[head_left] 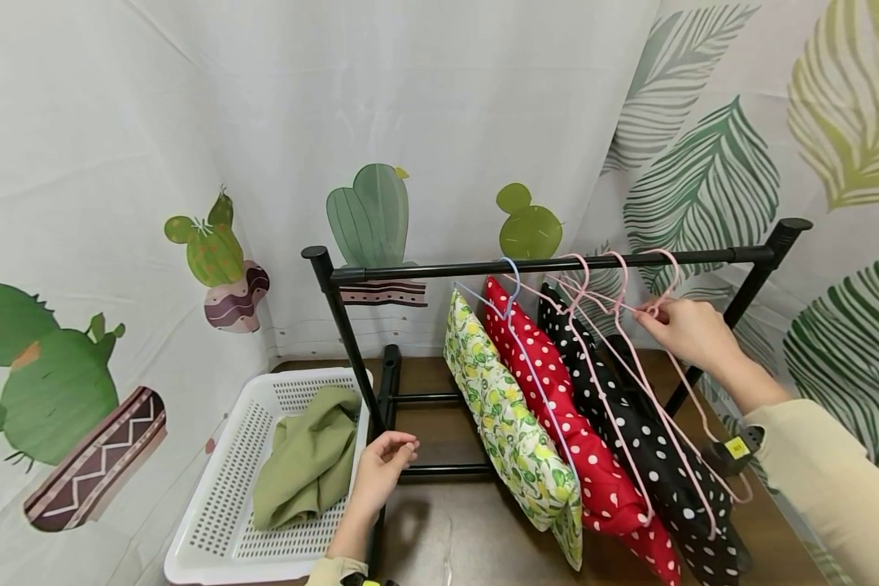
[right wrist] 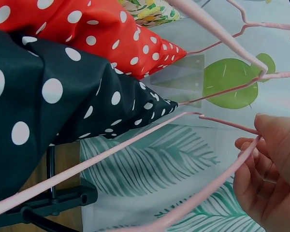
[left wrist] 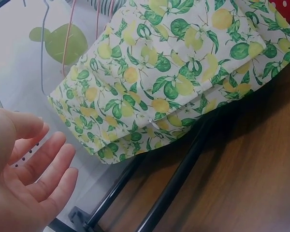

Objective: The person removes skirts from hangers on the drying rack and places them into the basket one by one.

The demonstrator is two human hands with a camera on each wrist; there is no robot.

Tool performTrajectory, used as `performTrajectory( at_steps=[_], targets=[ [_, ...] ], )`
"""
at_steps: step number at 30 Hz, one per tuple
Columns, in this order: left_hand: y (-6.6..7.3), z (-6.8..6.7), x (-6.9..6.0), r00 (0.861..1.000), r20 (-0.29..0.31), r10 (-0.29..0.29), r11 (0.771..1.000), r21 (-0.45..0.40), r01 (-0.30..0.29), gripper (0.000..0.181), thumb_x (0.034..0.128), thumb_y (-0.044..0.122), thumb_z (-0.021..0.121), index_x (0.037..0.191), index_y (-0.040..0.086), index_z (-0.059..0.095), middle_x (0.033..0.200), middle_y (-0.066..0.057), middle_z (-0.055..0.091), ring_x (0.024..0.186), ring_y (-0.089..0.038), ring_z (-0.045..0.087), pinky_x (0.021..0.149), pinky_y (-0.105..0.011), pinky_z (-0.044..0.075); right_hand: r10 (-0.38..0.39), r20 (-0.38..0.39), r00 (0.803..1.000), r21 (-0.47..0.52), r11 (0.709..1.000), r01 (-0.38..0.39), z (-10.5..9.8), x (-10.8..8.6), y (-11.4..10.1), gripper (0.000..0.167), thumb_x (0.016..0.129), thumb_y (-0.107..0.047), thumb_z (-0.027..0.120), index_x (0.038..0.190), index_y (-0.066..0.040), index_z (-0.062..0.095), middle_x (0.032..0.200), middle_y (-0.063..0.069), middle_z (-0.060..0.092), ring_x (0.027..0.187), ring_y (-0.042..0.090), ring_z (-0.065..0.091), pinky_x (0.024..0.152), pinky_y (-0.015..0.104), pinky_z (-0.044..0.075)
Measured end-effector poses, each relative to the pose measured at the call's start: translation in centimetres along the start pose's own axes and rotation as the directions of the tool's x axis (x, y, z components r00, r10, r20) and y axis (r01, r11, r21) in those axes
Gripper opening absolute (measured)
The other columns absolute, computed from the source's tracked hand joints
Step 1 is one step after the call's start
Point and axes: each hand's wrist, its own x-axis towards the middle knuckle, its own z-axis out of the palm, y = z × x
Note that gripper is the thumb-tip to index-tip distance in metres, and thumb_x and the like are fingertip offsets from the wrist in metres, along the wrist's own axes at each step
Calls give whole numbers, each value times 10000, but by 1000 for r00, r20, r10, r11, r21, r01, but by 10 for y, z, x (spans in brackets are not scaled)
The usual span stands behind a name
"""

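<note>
hanger (right wrist: 210, 189), pink and rightmost, hooks over the rail (head_left: 439, 272) near its right end, by the right edge of the table (head_left: 498, 529); we see the right hand (head_left: 692, 330) pinching its neck, fingers narrowed on the wire; the left hand (head_left: 383, 472), by the rack's left end, holds nothing, fingers loosely curved; we would keep the pinch close under the hook and lift squarely, sparing the neighbouring hangers; the yellow label (head_left: 736, 448) at the right wrist is too small for us to read
</note>
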Motion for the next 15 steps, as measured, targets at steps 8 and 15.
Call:
performTrajectory(
  at_steps=[8,15],
  targets=[
    [-4,2,-1,1000,-5,13,1000,3,-13,175,874,81,601,1008,-30,622,949,-120,675,809,-202,659,718,-305,535,37,57,998,15,999,-38,-5,-5,0,330,928,-320,520,942,-23,661,586,37,593,473,160,449,421,293,302],
    [-3,0,-1,999,11,-31,1000,-2,31,174,887,73,587,1023,-30,619,968,-129,671,771,-95,640,729,-275,527,34,17,999,14,999,-34,-9,-10,1,278,923,-264,539,1031,-28,639,700,117,661,463,142,499,394,295,334]
  ],
)
